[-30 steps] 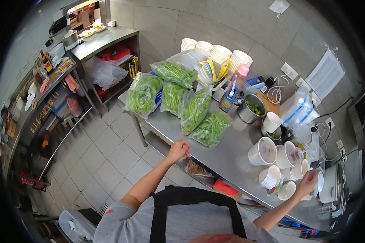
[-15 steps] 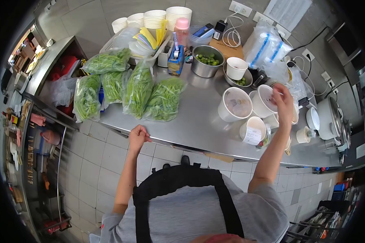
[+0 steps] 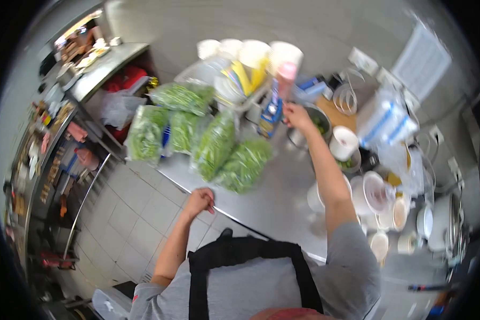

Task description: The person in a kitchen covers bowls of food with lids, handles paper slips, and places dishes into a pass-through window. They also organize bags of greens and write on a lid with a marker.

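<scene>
The right hand point(image 3: 296, 114) is reaching across the worktop point(image 3: 282, 186) to the steel bowl point(image 3: 309, 130) of small green fruit, having left the white cups point(image 3: 376, 192); blur hides whether its fingers are closed. The left hand point(image 3: 200, 201) is still gripping the worktop edge, fingers curled, near the bags of greens point(image 3: 213, 144).

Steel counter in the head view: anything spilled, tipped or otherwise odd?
Nothing stands out, though the frame is motion-blurred. The clear bags of green vegetables lie heaped but closed on the steel counter, and the white paper cups stand upright. No spill shows.
</scene>
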The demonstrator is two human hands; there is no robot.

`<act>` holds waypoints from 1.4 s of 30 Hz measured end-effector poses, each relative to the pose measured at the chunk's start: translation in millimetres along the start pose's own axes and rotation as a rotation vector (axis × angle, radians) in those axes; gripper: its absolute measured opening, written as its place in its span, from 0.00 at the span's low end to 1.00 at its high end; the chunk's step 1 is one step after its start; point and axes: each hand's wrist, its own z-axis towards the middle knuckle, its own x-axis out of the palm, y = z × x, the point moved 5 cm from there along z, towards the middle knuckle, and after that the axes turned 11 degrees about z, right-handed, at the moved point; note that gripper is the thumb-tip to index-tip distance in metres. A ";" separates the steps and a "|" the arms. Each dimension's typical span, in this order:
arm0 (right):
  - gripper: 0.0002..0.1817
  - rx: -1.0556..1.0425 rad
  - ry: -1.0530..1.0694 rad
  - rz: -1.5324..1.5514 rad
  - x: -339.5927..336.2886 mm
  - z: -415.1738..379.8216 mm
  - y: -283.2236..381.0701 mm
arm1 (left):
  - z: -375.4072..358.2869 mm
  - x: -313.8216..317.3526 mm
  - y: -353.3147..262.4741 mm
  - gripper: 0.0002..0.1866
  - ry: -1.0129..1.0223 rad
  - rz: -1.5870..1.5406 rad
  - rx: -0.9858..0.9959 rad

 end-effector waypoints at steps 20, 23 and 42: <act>0.13 -0.203 -0.696 -0.111 -3.7 77.8 24.4 | -4.3 -9.8 -3.7 0.07 0.314 0.015 0.128; 0.08 -0.246 -0.435 0.668 1.7 18.2 51.2 | -22.1 -6.2 -62.0 0.07 0.565 0.038 0.314; 0.23 -0.325 -0.561 1.007 -13.6 -318.5 62.3 | -65.5 169.1 -203.6 0.12 -0.045 0.488 1.131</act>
